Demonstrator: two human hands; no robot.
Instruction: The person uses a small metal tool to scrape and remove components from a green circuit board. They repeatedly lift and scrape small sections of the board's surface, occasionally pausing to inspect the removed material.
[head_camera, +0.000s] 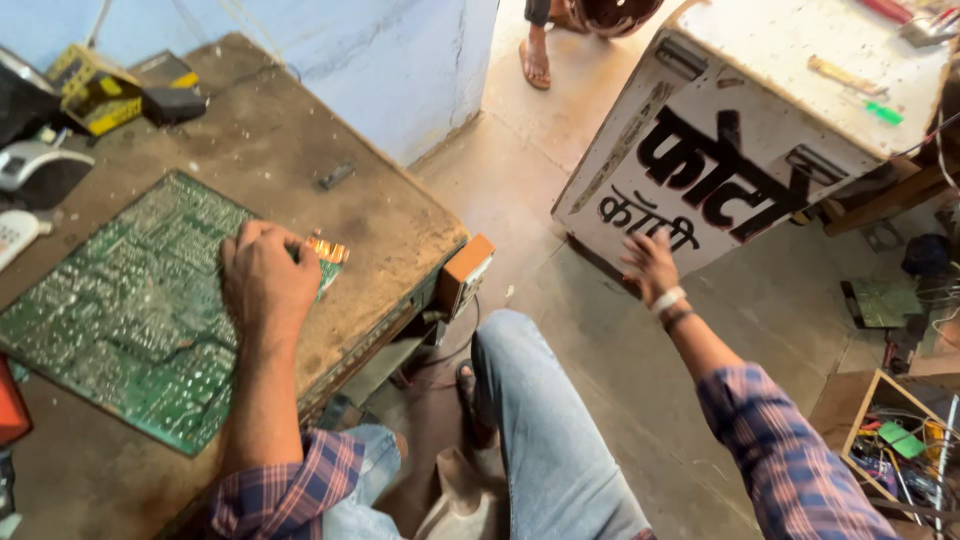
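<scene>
While my left hand (265, 280) presses down on the right edge of the green circuit board (130, 310), fingers curled against it near the counter (390, 225) edge, my right hand (650, 265) reaches out, fingers spread and holding nothing, toward the white lettered box (720, 170) on the floor. My weight leans right, so I judge the board could slide or tip off the counter's edge. My outstretched hand could also knock the box's corner.

Open floor (600, 330) between workbench (400, 215) and white painted box (720, 170), knee (520, 350) below, wooden crate (880, 430) at right
</scene>
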